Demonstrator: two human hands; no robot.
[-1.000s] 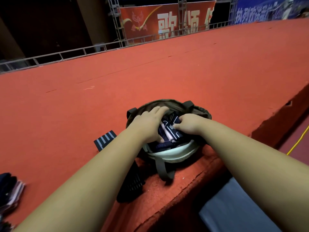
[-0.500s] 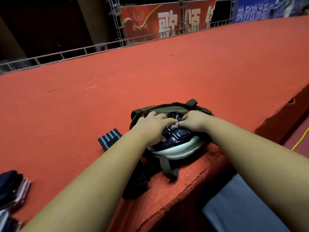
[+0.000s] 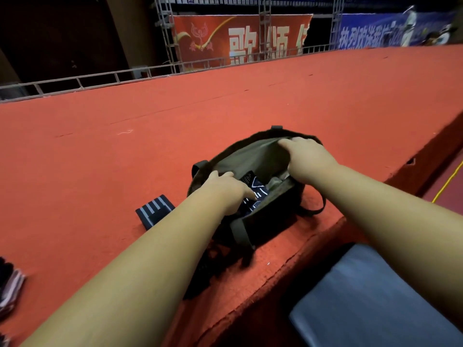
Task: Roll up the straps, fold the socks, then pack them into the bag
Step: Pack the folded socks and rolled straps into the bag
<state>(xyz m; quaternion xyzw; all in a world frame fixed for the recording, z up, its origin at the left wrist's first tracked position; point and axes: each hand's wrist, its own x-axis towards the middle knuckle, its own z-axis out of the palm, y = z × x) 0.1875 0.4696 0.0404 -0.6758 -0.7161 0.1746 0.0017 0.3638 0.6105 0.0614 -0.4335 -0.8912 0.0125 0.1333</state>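
**Bag** [image 3: 250, 156]: olive woven cloth, soft, mouth open, webbing strap [image 3: 313, 209] looped at 4 o'clock. It sits near the front edge of the carpet [image 3: 225, 101], a red, felt-like, flat covering.

**Socks** [image 3: 253, 189]: dark knit with white line pattern, inside the bag.

**Right hand** [image 3: 305, 156]: fingers curled over the bag's far rim, clamped on the cloth.

**Left hand** [image 3: 225, 186]: fingers together, reaching down onto the socks. Whether they pinch cannot be told.

**Striped piece** [image 3: 154, 212]: dark with grey bars, folded flat, at 9 o'clock beside the bag.

**Sock pile** [image 3: 10, 289]: blurred, far out at 8 o'clock.

**Red banner** [image 3: 238, 41]: large white characters "歌颂", the rest cut off.

**Blue banner** [image 3: 375, 33]: white writing, too blurred to read.
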